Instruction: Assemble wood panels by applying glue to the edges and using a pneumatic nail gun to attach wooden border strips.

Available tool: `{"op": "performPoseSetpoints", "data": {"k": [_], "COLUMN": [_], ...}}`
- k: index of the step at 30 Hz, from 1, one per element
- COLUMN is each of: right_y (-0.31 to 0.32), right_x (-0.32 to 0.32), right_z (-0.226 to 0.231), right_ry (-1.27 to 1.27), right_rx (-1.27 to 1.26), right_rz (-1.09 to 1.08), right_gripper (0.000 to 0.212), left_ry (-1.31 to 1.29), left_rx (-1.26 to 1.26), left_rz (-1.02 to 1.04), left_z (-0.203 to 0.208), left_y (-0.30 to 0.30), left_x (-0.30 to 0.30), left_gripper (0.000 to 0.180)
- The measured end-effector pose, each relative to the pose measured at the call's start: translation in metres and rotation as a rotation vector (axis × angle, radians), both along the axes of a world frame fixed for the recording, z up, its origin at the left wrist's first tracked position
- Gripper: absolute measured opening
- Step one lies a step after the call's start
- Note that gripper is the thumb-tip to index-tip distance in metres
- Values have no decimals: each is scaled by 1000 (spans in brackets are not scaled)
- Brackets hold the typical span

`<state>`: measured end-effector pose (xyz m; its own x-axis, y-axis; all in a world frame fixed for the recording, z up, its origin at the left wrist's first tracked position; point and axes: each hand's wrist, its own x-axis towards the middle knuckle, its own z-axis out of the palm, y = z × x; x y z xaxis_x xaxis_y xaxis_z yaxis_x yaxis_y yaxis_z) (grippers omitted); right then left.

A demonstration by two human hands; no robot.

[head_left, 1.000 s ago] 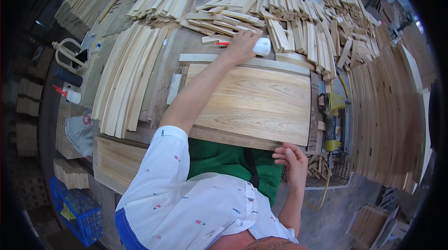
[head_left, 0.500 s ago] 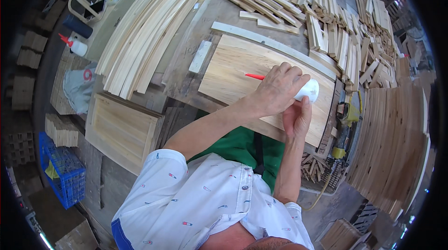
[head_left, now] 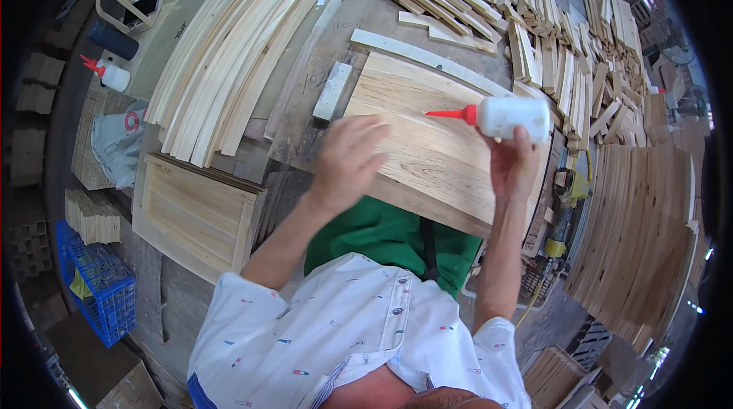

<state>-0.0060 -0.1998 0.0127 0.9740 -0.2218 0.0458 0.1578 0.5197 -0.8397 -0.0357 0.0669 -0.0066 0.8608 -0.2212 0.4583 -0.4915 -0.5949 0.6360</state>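
Note:
My right hand [head_left: 511,166] is closed round a white squeeze bottle [head_left: 513,118] with a red pointed nozzle. The bottle lies nearly level in the air above the right part of a flat wooden panel [head_left: 429,156], its nozzle aimed left. My left hand [head_left: 350,163], a little smeared by motion, hovers by the panel's near left edge. Its fingers are apart and nothing shows in them. A pale straight bar [head_left: 427,59] runs along the panel's far edge, and a short pale block [head_left: 332,91] lies off its left end.
Long wooden strips [head_left: 229,58] are stacked on the left, beyond a framed panel [head_left: 195,214]. Loose short slats [head_left: 561,66] are heaped at the far right. A yellow-green power tool [head_left: 569,184] sits right of the panel. Another red-tipped bottle [head_left: 114,77] stands far left. Tall board stack [head_left: 637,233] at right.
My left hand has let go of the bottle and moved left, off the panel's middle. The right hand now holds the bottle alone, slightly farther right and higher, with its nozzle still leftward.

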Motion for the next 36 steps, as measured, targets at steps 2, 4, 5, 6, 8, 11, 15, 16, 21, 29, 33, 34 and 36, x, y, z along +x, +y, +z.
{"op": "performPoseSetpoints", "data": {"k": [2, 4, 5, 6, 8, 11, 15, 16, 21, 29, 33, 34, 36], "right_y": [-10, -10, -6, -2, 8, 26, 46, 51, 64, 74, 80, 81, 82], "right_x": [15, 32, 40, 48, 62, 77, 96, 101, 115, 125, 127, 126, 124], "right_z": [4, 9, 10, 10, 11, 6, -1, -3, -12, -23, -28, -27, -25], "right_ry": [0, -8, -7, -11, -10, -28, -19, -23, 18, 16, 10, 3, -11], "right_rx": [-78, -161, -157, -156, -110, -139, -247, -253, -228, -234, -267, -262, -259], "right_rz": [27, 73, 72, 77, 91, 91, 69, 50, 45, 41, 29, 25, 27], "right_gripper": [52, 53, 53, 53, 52, 53, 57, 60, 67, 65, 64, 64, 63], "left_ry": [57, 69, 78, 76, 86, 96, 68, 70, 84, 66, 84, 84, 89], "left_rx": [55, 83, 109, 115, 126, 135, 131, 134, 130, 132, 130, 133, 122], "left_rz": [30, 13, -1, -22, -32, -40, -28, -29, -16, -24, -8, -12, -5], "left_z": [-18, -27, -31, -34, -36, -36, -40, -41, -38, -42, -39, -39, -39], "left_y": [28, 44, 48, 49, 51, 51, 51, 51, 51, 53, 51, 51, 50], "left_x": [-5, -5, -4, -2, 0, 1, 1, 1, 2, 3, 3, 3, 3], "left_gripper": [40, 39, 38, 37, 37, 36, 38, 38, 37, 37, 36, 36, 36]}}
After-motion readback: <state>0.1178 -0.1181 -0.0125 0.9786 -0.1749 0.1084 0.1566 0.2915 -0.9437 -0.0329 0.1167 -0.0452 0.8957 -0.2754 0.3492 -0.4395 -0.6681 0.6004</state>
